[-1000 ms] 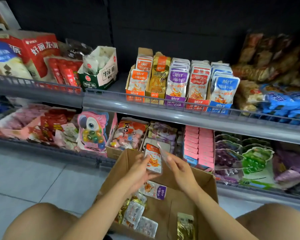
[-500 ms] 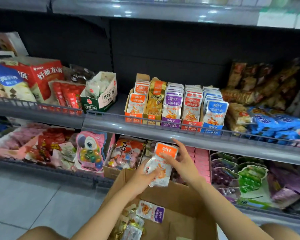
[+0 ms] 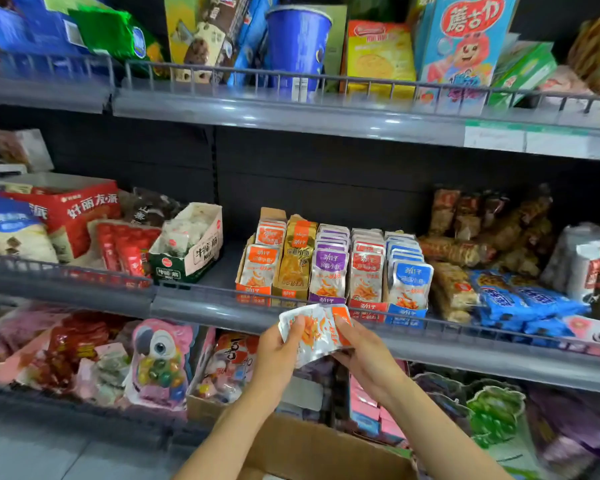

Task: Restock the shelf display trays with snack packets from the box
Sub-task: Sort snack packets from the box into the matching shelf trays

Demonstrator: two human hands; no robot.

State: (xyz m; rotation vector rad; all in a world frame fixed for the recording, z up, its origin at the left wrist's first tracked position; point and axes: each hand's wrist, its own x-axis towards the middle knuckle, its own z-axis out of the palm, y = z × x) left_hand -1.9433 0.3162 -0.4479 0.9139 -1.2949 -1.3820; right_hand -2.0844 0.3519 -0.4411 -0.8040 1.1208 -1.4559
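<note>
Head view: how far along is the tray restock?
Done: the purple cardboard tray, red tray and blue tray look full. In hand: left hand and right hand hold orange-and-silver foil snack packets at the shelf edge. Left: seating them, likely in the orange tray; the brown cardboard box's contents are out of view.

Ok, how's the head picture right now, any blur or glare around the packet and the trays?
Head view: the display trays read sharp mid-frame; the orange packet held by the left hand and right hand is slightly smeared, its foil shiny; glare spots sit on the grey shelf edge above; the corners are blurred and the wide lens bends straight lines.
</note>
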